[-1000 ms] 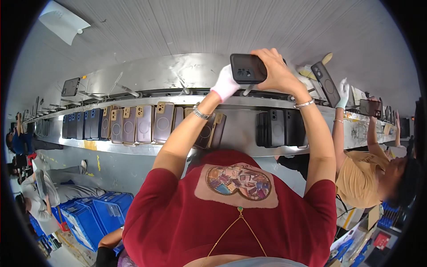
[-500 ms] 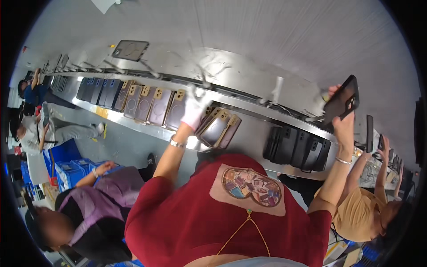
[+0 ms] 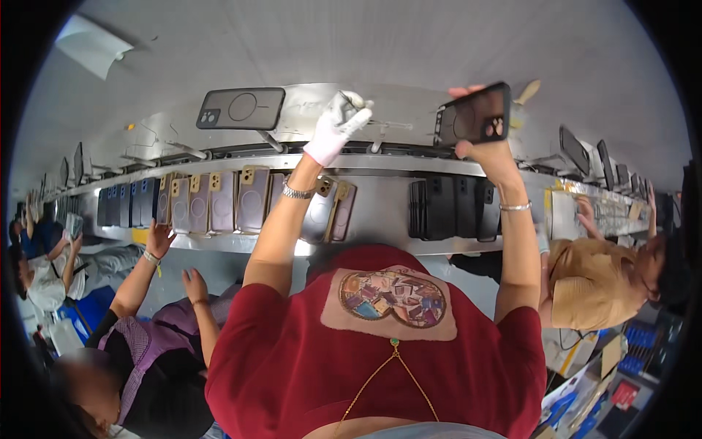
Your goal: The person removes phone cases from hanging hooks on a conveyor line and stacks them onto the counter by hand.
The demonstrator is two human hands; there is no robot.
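My right hand [image 3: 491, 157] grips a dark phone case [image 3: 482, 113] with camera holes and a faint ring, its fingers behind and thumb at the near edge. A second case edge seems to show beneath it, partly hidden. My left hand [image 3: 336, 126], in a white glove, is raised over the rail with curled fingers; whether anything small is in them is hidden. To its left, a translucent black phone case [image 3: 241, 108] sits on a metal peg [image 3: 272, 140]. Below my left wrist stand gold-trimmed phone cases [image 3: 250, 197], and below my right hand black cases [image 3: 440, 208].
A metal rail [image 3: 395, 162] with pegs runs across, in front of a grey surface. Blue cases [image 3: 139, 201] continue the row at left. A co-worker's hand [image 3: 155, 240] touches the ledge there; another person in tan [image 3: 596, 285] works at right. White paper [image 3: 93, 45] lies far left.
My left hand has risen from the gold-trimmed cases to above the rail. My right hand has brought its case leftward, and the view has turned. The left co-worker's hand has reached the ledge.
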